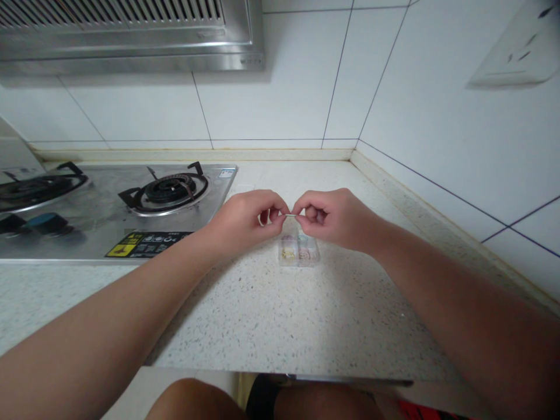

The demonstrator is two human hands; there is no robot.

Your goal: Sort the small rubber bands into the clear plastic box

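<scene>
Between both hands a short, thin, pale greenish strand (291,215) stretches level, its ends hidden in the fingertips. My left hand (256,219) pinches one end between thumb and forefinger, and my right hand (330,216) pinches the other. The gap between the fingertips is small. Just below them on the counter sits a small clear plastic box (298,262) with compartments. Small yellow, pink, purple and bluish items show inside it, too small to name for certain. My hands partly cover the box's far side.
A steel gas stove (100,221) with black burners is set into the speckled counter (280,315) at left. Above it hangs a range hood (175,52). A tiled wall (437,116) rises on the right. My legs are under the counter's front edge.
</scene>
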